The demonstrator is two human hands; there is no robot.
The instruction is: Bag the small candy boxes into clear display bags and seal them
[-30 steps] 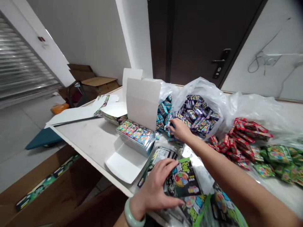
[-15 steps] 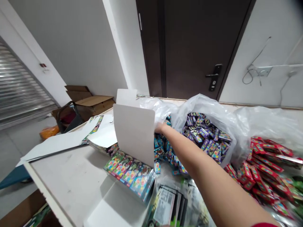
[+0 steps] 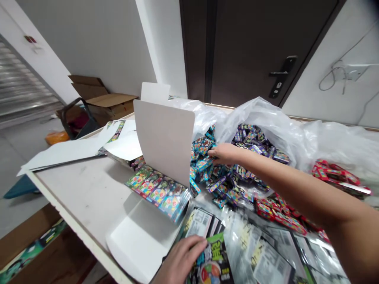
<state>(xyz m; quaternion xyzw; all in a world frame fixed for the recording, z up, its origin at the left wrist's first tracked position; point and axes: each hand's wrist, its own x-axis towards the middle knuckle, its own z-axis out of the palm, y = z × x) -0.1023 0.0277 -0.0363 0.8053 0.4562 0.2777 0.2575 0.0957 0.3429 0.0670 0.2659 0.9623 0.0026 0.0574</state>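
No readable words, only blurred print on the green printed packets [image 3: 211, 262]

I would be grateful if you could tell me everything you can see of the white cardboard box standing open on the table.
The white cardboard box stands open on the pale table, its plain, matte lid raised nearly upright and a white flap folded out flat towards the table's front edge. Inside, a row of shiny, colourful packs lies tilted, their printed faces showing. A heap of small blue packets lies beside its right side; no hand touches the box.
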